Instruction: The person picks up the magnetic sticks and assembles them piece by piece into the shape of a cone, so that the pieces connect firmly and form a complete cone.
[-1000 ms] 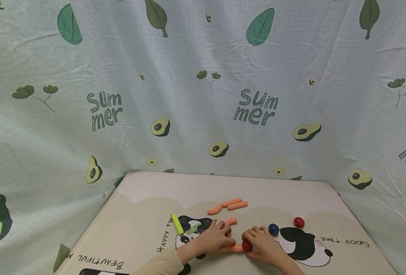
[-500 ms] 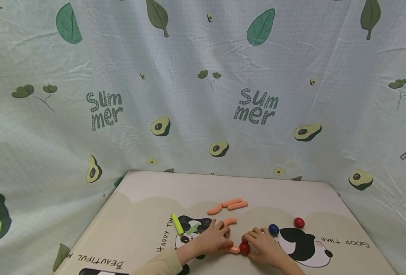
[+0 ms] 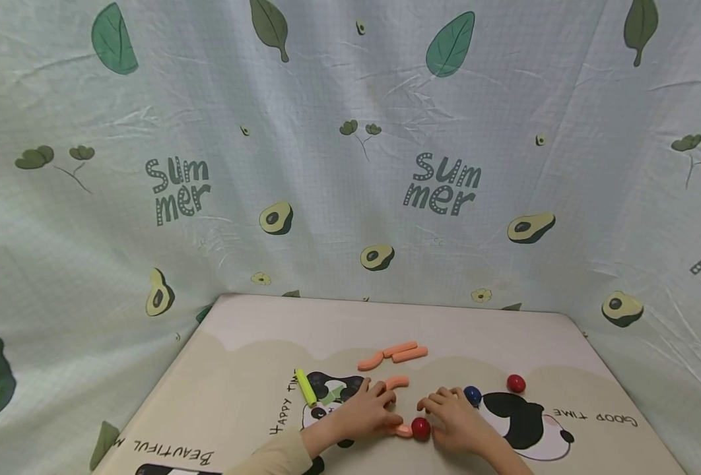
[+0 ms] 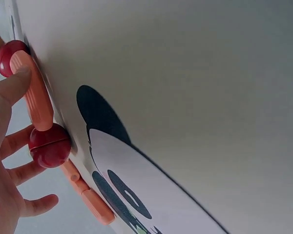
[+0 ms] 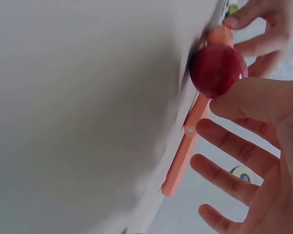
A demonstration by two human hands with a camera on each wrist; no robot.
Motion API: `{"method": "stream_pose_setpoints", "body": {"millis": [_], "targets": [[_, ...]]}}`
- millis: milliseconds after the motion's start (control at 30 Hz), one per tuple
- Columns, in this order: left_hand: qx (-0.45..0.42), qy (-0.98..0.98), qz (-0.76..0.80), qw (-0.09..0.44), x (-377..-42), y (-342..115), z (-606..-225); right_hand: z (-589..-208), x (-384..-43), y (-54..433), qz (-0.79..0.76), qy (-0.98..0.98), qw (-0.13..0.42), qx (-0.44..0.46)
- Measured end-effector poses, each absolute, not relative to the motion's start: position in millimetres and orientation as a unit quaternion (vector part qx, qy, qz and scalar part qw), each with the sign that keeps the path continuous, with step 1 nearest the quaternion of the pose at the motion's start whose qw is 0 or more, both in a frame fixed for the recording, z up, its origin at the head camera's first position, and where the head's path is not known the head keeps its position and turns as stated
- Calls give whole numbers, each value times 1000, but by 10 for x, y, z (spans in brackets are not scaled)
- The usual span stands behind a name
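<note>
My left hand (image 3: 369, 410) holds an orange toy rod (image 4: 36, 95) near the table. In the left wrist view its thumb rests on the rod, while a finger lies beside a red ball (image 4: 50, 145) at the rod's near end. A second red ball (image 3: 420, 429) touches the rod's other end. Just right of that ball is my right hand (image 3: 454, 421), fingers spread and slightly bent. In the right wrist view, its thumb overlaps the edge of the red ball (image 5: 217, 70); contact is hard to tell. A curved orange rod (image 3: 397, 382) shows beyond my left fingers.
Several orange rods (image 3: 410, 355) lie farther back on the printed table (image 3: 255, 323). A yellow rod (image 3: 305, 387) is left of my left hand. A blue ball (image 3: 472, 396) sits close behind my right hand, with another red ball (image 3: 516, 383) farther right. A patterned curtain (image 3: 327, 165) hangs behind.
The red ball and the rod's end have shifted slightly left and toward me. My right fingers have loosened and drawn back from the ball. My left hand has barely moved.
</note>
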State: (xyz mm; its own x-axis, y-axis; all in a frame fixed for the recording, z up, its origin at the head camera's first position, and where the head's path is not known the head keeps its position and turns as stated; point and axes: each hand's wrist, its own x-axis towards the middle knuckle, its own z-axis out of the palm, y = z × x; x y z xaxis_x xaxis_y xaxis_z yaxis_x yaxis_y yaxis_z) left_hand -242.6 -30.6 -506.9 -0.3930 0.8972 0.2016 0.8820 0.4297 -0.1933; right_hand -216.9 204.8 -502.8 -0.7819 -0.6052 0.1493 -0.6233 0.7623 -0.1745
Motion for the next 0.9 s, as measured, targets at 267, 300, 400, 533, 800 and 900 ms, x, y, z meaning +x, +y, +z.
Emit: {"method": "stream_pose_setpoints", "body": {"millis": [267, 300, 400, 533, 800, 900], "targets": [[-539, -832, 24, 133, -2424, -320, -5066, -5027, -2313, 2027, 79, -942, 117, 305], [-540, -831, 26, 133, -2424, -324, -5064, -5031, -2335, 2022, 75, -942, 127, 302], [-541, -830, 30, 133, -2426, -337, -5052, -5048, -2405, 2006, 72, -939, 152, 299], [-542, -829, 32, 135, -2426, -350, -5046, -5073, -2513, 1973, 65, -933, 182, 303], [-546, -822, 42, 154, -2410, -344, -5081, -5100, -2721, 1869, 57, -926, 203, 312], [-546, -823, 41, 149, -2412, -347, -5075, -5111, -2799, 1820, 64, -924, 196, 323]]}}
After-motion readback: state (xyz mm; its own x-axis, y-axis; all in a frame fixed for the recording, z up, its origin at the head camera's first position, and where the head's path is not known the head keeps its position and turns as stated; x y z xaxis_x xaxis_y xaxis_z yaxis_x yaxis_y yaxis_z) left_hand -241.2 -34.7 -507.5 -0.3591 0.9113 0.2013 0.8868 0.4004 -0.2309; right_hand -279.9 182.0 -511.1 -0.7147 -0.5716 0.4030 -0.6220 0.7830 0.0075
